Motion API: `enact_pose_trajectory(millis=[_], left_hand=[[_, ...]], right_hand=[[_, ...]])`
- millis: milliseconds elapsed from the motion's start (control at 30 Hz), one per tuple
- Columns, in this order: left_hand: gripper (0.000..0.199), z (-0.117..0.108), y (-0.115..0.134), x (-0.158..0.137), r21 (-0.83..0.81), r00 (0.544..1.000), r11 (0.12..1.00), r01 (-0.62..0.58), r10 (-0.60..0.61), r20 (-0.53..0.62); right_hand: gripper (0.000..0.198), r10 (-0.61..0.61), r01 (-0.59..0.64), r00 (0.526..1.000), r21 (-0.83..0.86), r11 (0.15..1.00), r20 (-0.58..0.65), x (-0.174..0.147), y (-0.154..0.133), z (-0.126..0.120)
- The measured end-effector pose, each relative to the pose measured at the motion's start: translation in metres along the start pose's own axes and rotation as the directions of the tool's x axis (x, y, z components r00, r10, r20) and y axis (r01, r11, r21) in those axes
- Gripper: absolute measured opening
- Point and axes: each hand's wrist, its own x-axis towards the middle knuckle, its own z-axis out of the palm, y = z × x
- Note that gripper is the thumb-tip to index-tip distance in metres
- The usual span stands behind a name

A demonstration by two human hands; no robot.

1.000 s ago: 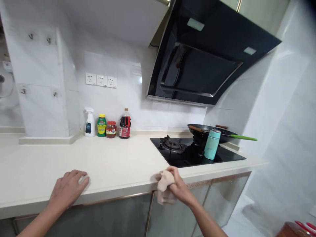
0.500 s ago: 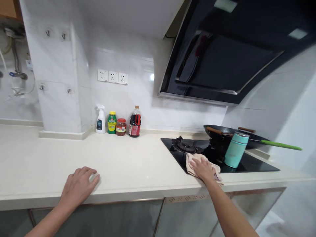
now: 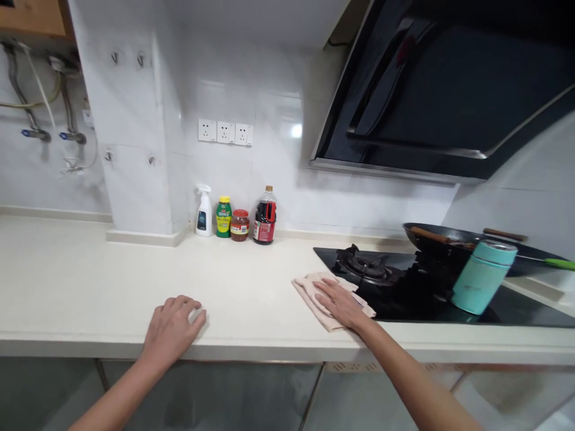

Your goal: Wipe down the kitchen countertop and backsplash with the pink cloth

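Note:
A pale pink cloth [image 3: 318, 302] lies partly on the cream countertop [image 3: 251, 281] and partly over the left edge of the black gas hob [image 3: 404, 299]. My right hand [image 3: 341, 302] presses on it from above and holds it, fingers spread forward across the fabric. My left hand [image 3: 175, 326] rests near the counter's front edge with nothing in it; its fingers are loosely bent and the thumb stands apart. Right of the cloth, on the hob, is a turquoise tumbler [image 3: 484, 278] with a metallic lid. The nearer burner [image 3: 368, 266] sits just behind the cloth.
Along the back wall stand a white spray bottle [image 3: 203, 211], a green yellow-capped bottle [image 3: 223, 218], a red-lidded jar [image 3: 239, 226] and a dark sauce bottle [image 3: 265, 216]. A wok [image 3: 449, 234] is on the far burner. Above hangs a black range hood [image 3: 422, 108].
My right hand has slid the cloth left, from the hob's front corner onto the countertop. The view has turned left; my left hand still rests by the counter's edge.

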Motion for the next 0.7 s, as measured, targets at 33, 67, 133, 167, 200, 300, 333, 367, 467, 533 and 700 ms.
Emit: enact_pose_trajectory(millis=[33,67,133,167,200,300,333,367,467,533,700], left_hand=[[0.033,0.000,0.000,-0.001,-0.008,1.000,1.000,0.001,-0.001,-0.016],[0.033,0.000,0.001,-0.001,-0.017,0.999,1.000,0.002,-0.002,-0.035],[0.032,-0.001,0.002,-0.002,-0.030,0.997,1.000,0.001,-0.004,-0.075],[0.033,-0.001,0.002,-0.002,-0.033,0.996,0.999,0.002,-0.005,-0.094],[0.033,-0.001,0.002,-0.002,-0.036,0.994,0.999,0.005,-0.009,-0.108],[0.037,0.000,0.001,-0.002,-0.053,0.993,0.998,0.028,-0.034,-0.114],[0.038,0.000,0.000,-0.002,-0.063,0.993,0.997,0.036,-0.043,-0.111],[0.040,0.001,0.000,-0.001,-0.073,0.993,0.996,0.047,-0.055,-0.105],[0.043,0.000,-0.002,0.000,-0.105,0.991,0.989,0.101,-0.109,-0.078],[0.045,-0.002,-0.003,0.001,-0.126,0.988,0.982,0.139,-0.145,-0.045],[0.048,-0.007,-0.007,-0.001,-0.141,0.986,0.976,0.166,-0.164,0.027]], right_hand=[[0.051,0.077,-0.077,0.997,-0.008,0.997,-0.001,0.006,-0.001,-0.003],[0.052,0.152,-0.152,0.988,-0.014,0.988,-0.004,0.012,-0.002,-0.006],[0.056,0.266,-0.265,0.964,-0.016,0.964,0.015,0.027,-0.009,-0.010],[0.058,0.300,-0.300,0.953,-0.013,0.954,0.039,0.033,-0.017,-0.011],[0.061,0.314,-0.314,0.947,-0.008,0.949,0.068,0.040,-0.028,-0.012],[0.066,0.223,-0.231,0.961,0.035,0.972,0.161,0.050,-0.081,-0.011],[0.067,0.156,-0.170,0.970,0.058,0.984,0.185,0.049,-0.104,-0.010],[0.067,0.082,-0.100,0.975,0.083,0.991,0.204,0.047,-0.129,-0.009],[0.068,-0.156,0.119,0.960,0.163,0.979,0.234,0.028,-0.203,-0.009],[0.068,-0.337,0.288,0.917,0.231,0.929,0.214,0.008,-0.242,-0.008],[0.059,-0.534,0.505,0.845,0.287,0.814,0.028,-0.039,-0.277,-0.002]])
